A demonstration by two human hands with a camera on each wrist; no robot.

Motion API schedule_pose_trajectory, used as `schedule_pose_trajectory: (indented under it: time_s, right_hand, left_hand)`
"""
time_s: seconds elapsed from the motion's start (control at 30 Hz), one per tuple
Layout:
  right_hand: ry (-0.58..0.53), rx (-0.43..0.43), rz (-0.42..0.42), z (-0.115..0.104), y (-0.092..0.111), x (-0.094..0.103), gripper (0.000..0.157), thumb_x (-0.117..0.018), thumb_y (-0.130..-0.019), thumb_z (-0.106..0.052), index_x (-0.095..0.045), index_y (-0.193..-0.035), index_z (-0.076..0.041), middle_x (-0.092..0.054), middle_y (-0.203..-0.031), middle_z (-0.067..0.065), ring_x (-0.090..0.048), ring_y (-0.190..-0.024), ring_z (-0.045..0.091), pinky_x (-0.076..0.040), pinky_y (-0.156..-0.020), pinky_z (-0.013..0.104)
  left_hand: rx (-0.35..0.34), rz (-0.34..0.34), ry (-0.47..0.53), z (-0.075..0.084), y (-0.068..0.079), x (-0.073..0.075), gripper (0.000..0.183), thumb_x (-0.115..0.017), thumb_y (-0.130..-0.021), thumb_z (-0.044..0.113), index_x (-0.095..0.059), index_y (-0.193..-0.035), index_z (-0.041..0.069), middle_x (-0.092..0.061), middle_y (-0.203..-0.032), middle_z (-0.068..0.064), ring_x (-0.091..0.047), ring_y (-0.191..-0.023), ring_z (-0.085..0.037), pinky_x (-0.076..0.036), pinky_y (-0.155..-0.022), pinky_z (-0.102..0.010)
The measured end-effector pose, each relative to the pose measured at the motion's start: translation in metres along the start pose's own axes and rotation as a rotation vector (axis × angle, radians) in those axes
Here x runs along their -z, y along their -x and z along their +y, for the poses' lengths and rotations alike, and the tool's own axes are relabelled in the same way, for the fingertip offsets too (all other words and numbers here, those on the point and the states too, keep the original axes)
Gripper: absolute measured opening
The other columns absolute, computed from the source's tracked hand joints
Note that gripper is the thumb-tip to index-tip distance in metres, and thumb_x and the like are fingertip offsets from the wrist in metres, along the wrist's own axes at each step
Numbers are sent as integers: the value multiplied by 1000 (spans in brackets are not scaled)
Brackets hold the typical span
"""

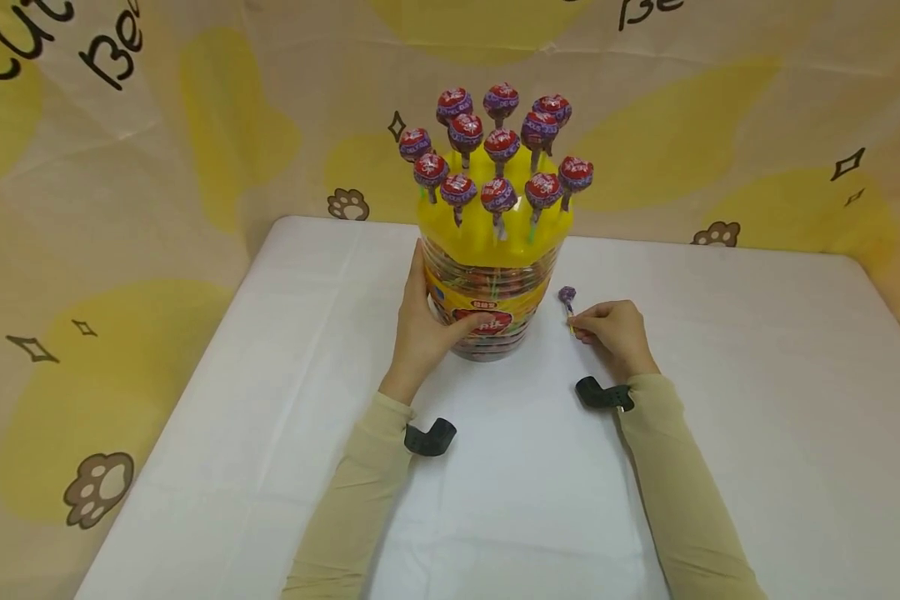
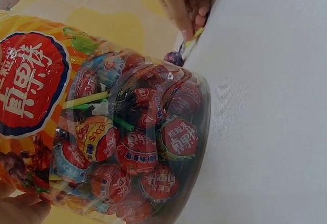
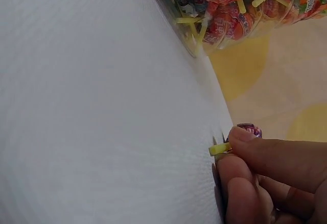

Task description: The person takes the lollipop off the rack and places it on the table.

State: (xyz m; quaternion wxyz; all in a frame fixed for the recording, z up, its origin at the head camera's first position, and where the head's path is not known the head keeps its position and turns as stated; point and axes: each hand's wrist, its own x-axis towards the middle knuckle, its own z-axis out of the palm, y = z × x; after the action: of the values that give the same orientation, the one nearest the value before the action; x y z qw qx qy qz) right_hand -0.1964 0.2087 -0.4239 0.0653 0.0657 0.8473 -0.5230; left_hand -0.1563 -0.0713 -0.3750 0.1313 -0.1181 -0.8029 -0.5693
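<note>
A clear plastic jar (image 1: pixel 521 287) packed with wrapped lollipops stands on the table. Its yellow lid (image 1: pixel 457 237) bears several upright lollipops (image 1: pixel 501 146) in red and purple wrappers. My left hand (image 1: pixel 423 333) grips the jar's left side, thumb across the front label; part of this hand shows low in the left wrist view. To the right of the jar, my right hand (image 1: pixel 615 333) pinches the yellow stick (image 3: pixel 220 149) of a single purple-wrapped lollipop (image 1: pixel 567 294). That lollipop's head (image 2: pixel 174 58) points away from the hand, low over the table or touching it; I cannot tell which.
A white cloth covers the table (image 1: pixel 757 400). Behind and to the left hangs a yellow and beige curtain (image 1: pixel 667 142) with paw prints. Dark camera mounts (image 1: pixel 431 437) sit on both wrists.
</note>
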Motion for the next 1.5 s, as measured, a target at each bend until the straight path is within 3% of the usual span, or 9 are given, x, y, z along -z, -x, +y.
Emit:
schedule_pose_trajectory:
  time_s: [0.3,0.77,0.9,1.1,1.23,1.33,1.5]
  right_hand:
    - [27,-1,-12,-2,1,4,27,-72,-84,-12,-68,-95,13,-67,-65,-1,-59,-54,3,-51,-54,14]
    - [-178,-6,1,-6,4,4,29,-67,-86,-2,-60,-102,22,-67,-66,-1,-64,-59,6,-56,-59,20]
    - [-206,63,47,-13,7,6,26,-65,-87,-2,-62,-100,21,-67,-68,-4,-64,-61,6,-56,-61,20]
    - [-380,207,115,-31,15,8,15,-66,-85,2,-66,-89,16,-68,-71,-3,-65,-62,8,-56,-61,20]
    - [-480,299,161,-50,26,10,9,-70,-83,-1,-71,-85,9,-70,-75,2,-67,-65,12,-56,-63,21]
    - [-532,364,207,-67,37,11,11,-72,-81,-2,-71,-85,9,-70,-75,5,-67,-65,14,-57,-65,23]
    - [-554,508,235,-96,50,12,10,-72,-81,0,-72,-85,8,-70,-79,9,-67,-68,18,-57,-70,25]
  left_hand:
    - [-11,13,7,-2,0,-1,110,-82,-75,20,-4,-153,18,-25,-152,-4,-28,-137,-17,-25,-113,-36]
    - [-23,9,3,-1,1,-1,111,-82,-74,18,-3,-153,15,-23,-153,-7,-27,-138,-19,-25,-113,-35]
    - [-14,7,-8,-1,1,-1,111,-81,-75,21,-3,-153,15,-22,-153,-7,-27,-138,-20,-25,-113,-36]
    - [-6,7,-18,-1,1,-1,110,-81,-76,22,-3,-153,14,-21,-154,-8,-27,-138,-21,-25,-113,-39]
    - [-6,10,-30,-2,1,0,111,-82,-75,23,-2,-153,16,-20,-154,-7,-26,-138,-20,-25,-113,-40]
    - [-4,9,-43,-2,1,0,113,-82,-74,24,-1,-153,16,-19,-155,-7,-25,-139,-21,-24,-113,-41]
    - [-14,7,-44,-2,2,1,113,-82,-74,27,-2,-153,15,-19,-155,-7,-24,-139,-21,-24,-113,-41]
